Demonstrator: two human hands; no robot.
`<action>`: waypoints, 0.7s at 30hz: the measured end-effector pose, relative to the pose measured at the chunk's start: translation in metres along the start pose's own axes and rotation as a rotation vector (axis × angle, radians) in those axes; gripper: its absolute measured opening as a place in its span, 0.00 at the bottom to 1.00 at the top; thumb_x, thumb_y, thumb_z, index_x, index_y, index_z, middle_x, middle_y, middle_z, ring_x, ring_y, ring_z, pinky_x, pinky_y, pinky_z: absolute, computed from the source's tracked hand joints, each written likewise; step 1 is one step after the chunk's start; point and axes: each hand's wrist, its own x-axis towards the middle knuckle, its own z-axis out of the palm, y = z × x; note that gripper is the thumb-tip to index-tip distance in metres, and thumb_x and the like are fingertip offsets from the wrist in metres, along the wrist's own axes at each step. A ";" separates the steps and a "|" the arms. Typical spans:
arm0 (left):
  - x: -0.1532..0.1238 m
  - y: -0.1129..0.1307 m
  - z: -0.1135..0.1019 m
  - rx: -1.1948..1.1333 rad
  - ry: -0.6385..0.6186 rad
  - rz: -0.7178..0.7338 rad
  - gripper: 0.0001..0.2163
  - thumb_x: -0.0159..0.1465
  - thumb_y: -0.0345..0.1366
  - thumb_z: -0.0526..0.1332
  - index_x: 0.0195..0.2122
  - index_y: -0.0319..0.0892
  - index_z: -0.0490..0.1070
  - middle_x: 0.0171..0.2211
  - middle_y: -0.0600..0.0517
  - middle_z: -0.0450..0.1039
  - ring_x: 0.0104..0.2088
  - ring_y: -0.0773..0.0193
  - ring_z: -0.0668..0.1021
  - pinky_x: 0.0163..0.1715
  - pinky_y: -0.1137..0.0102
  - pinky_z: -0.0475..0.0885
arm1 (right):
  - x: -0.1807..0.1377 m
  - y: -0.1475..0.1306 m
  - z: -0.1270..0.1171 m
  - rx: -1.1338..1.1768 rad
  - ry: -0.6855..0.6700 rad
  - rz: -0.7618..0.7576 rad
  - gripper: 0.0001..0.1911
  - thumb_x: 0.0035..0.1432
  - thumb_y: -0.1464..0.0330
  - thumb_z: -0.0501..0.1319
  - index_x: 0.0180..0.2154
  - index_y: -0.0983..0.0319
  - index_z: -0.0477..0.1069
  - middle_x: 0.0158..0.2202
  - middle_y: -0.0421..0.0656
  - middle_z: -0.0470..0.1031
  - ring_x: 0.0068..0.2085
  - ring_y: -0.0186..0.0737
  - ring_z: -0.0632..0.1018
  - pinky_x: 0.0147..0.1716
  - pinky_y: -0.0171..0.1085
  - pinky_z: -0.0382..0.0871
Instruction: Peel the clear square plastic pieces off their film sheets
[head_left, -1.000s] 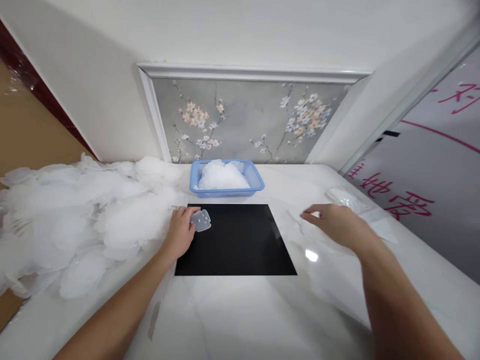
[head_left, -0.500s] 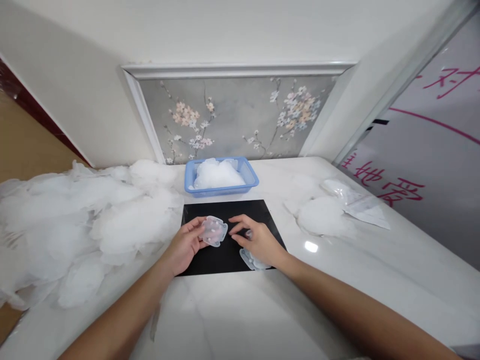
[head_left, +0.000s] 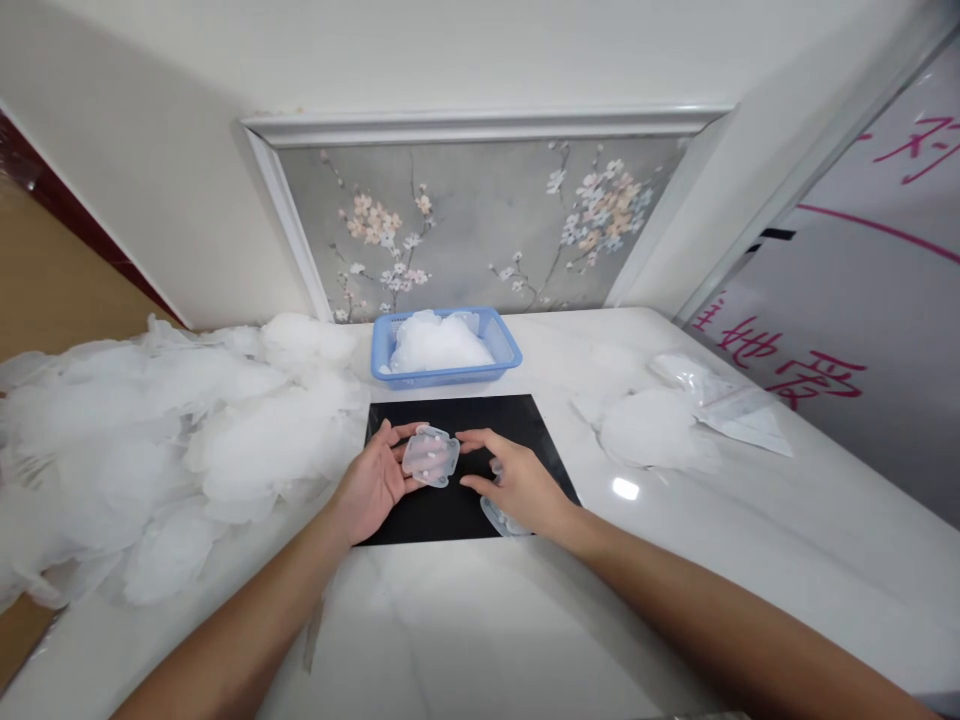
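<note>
A thin, translucent, frosted plastic piece with notched edges and small white marks (head_left: 431,457) rests on the fingers of my left hand (head_left: 379,480), which holds it above a black mat (head_left: 465,520). The left thumb is raised off the piece. My right hand (head_left: 514,480) hovers over the mat with thumb and index finger apart, the index fingertip close to the piece's right edge; I cannot tell if they touch. Under the right hand, one or more similar translucent pieces (head_left: 495,516) lie on the mat, mostly hidden.
Behind the mat stands a blue plastic basket (head_left: 442,380) holding a white, translucent heap (head_left: 442,343). A large pile of similar white pieces (head_left: 247,440) covers the left side. To the right lie another white heap (head_left: 649,430) and a clear plastic bag (head_left: 739,415).
My left thumb has lifted off the piece, and the left hand has opened flatter beneath it. The right index fingertip is nearer the piece's edge. The view has shifted slightly.
</note>
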 end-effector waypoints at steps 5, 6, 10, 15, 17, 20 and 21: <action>0.000 0.000 -0.001 -0.010 -0.020 -0.003 0.19 0.69 0.47 0.49 0.45 0.37 0.72 0.42 0.42 0.78 0.45 0.54 0.79 0.48 0.57 0.73 | -0.002 -0.008 -0.001 -0.220 0.019 -0.062 0.25 0.56 0.68 0.63 0.55 0.53 0.63 0.56 0.45 0.69 0.28 0.33 0.76 0.30 0.40 0.74; 0.000 0.000 -0.002 -0.010 -0.025 -0.004 0.19 0.69 0.47 0.49 0.45 0.37 0.72 0.42 0.42 0.78 0.45 0.54 0.79 0.48 0.57 0.73 | -0.003 -0.010 -0.001 -0.254 0.018 -0.071 0.25 0.56 0.68 0.63 0.55 0.53 0.63 0.57 0.45 0.68 0.26 0.31 0.75 0.28 0.40 0.74; -0.001 -0.002 -0.002 -0.005 -0.045 0.003 0.20 0.69 0.49 0.49 0.45 0.39 0.72 0.42 0.43 0.78 0.45 0.53 0.79 0.48 0.57 0.72 | -0.003 -0.015 -0.002 -0.341 0.030 -0.141 0.23 0.58 0.69 0.62 0.55 0.54 0.64 0.61 0.47 0.65 0.23 0.29 0.74 0.23 0.37 0.72; -0.001 -0.005 -0.001 0.255 -0.107 0.063 0.24 0.68 0.53 0.45 0.51 0.41 0.70 0.50 0.42 0.75 0.52 0.51 0.76 0.54 0.54 0.68 | -0.003 -0.014 0.001 -0.175 0.065 -0.249 0.10 0.63 0.67 0.55 0.43 0.56 0.73 0.51 0.44 0.76 0.34 0.35 0.79 0.31 0.34 0.72; -0.002 0.002 -0.005 0.667 -0.047 0.245 0.23 0.68 0.51 0.47 0.54 0.43 0.69 0.55 0.43 0.71 0.57 0.50 0.72 0.58 0.53 0.63 | -0.001 -0.012 0.000 -0.017 0.094 -0.111 0.09 0.63 0.65 0.55 0.38 0.58 0.73 0.37 0.41 0.80 0.31 0.35 0.78 0.29 0.33 0.70; -0.006 0.023 -0.023 1.447 0.290 0.649 0.16 0.66 0.42 0.54 0.52 0.46 0.72 0.60 0.43 0.66 0.65 0.46 0.60 0.63 0.48 0.50 | 0.005 -0.006 -0.006 0.124 0.116 0.169 0.09 0.60 0.62 0.56 0.35 0.59 0.72 0.26 0.39 0.76 0.24 0.34 0.73 0.23 0.33 0.66; -0.009 0.032 -0.031 1.651 0.423 0.705 0.15 0.65 0.38 0.55 0.51 0.45 0.73 0.61 0.41 0.64 0.66 0.43 0.55 0.62 0.45 0.47 | 0.007 -0.003 -0.008 0.151 0.102 0.231 0.09 0.59 0.63 0.57 0.35 0.60 0.72 0.26 0.39 0.76 0.23 0.34 0.72 0.23 0.33 0.65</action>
